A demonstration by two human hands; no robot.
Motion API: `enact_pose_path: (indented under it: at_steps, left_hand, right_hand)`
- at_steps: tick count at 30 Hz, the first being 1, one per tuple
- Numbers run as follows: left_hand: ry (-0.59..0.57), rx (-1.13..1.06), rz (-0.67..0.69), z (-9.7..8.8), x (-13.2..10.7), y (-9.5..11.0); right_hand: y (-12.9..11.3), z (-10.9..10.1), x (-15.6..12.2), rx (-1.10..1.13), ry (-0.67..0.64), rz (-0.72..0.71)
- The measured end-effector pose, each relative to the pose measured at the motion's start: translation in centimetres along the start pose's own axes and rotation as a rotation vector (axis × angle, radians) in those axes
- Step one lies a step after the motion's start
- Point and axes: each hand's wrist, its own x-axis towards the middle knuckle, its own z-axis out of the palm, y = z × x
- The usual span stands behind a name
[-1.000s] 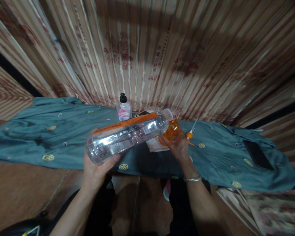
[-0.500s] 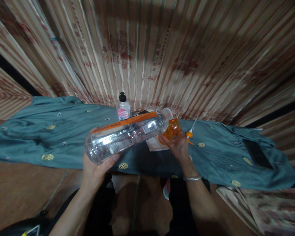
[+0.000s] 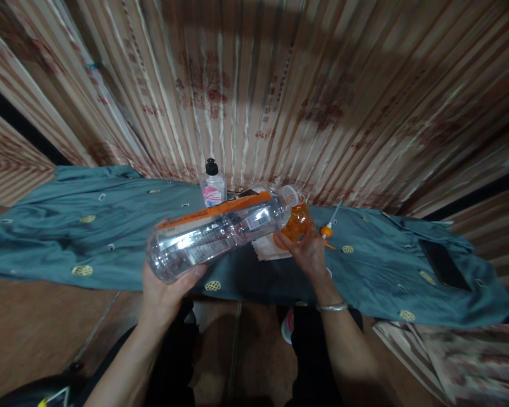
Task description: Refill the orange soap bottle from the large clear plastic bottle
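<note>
We recorded a long, narrow table (image 3: 246, 274) draped in a wrinkled teal cloth (image 3: 127, 237) with yellow oval patches. Along its far edge we saw a black-capped bottle (image 3: 213, 195) with a pink label, upright. Near the middle lay a white sheet (image 3: 268, 249); we could not tell whether the orange bottle (image 3: 299, 217) rested on it. Rightward we logged an orange pump top (image 3: 326, 232) with its tube, then, well apart, a dark phone (image 3: 444, 264), flat.

left hand (image 3: 164, 291) cupped, thumb extended | right hand (image 3: 309, 251) curled, farther forward | forearms (image 3: 125, 356) converging
</note>
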Motion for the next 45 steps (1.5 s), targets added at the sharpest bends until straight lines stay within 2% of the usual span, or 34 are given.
enact_pose_path:
  at_steps: [12,29,45]
  left_hand:
    - [-0.012,-0.008,0.017,-0.1,0.11,-0.07]
    - [-0.004,-0.017,-0.019,0.11,0.07,-0.07]
    - [-0.023,-0.012,0.012,0.01,0.09,0.13]
  right_hand:
    - [0.61,0.34,0.06,0.002,0.005,-0.038]
    - [0.16,0.15,0.09,-0.009,-0.004,0.005]
    - [0.12,0.15,0.11,0.001,-0.002,-0.002]
